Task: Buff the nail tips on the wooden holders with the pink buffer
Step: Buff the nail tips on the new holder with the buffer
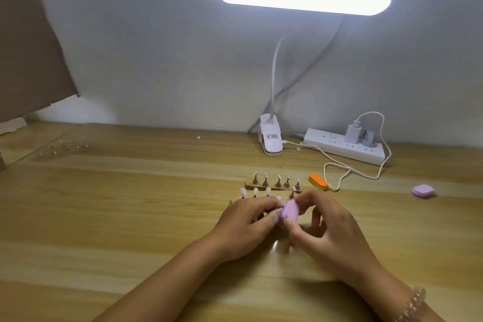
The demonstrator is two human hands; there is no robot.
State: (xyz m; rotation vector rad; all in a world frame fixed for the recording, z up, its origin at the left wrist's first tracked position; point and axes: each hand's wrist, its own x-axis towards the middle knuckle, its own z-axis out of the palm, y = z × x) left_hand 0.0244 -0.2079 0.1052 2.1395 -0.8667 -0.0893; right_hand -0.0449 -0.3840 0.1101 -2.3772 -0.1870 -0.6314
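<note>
Two wooden holders lie side by side on the table, the far one (274,187) and the near one (236,198), each carrying several small metal stands with nail tips (255,192). My right hand (329,227) pinches the pink buffer (290,210) between thumb and fingers, just in front of the near holder. My left hand (248,222) has its fingers curled, pinching something small against the buffer's edge; what it holds is hidden by the fingers. One spot on the near holder shows a bare round base (279,198).
An orange buffer (318,181) lies right of the far holder, and another pink buffer (423,191) farther right. A white clip lamp (270,138), power strip (342,145) and looping cable (337,172) sit behind. A clear holder (62,148) with stands lies far left.
</note>
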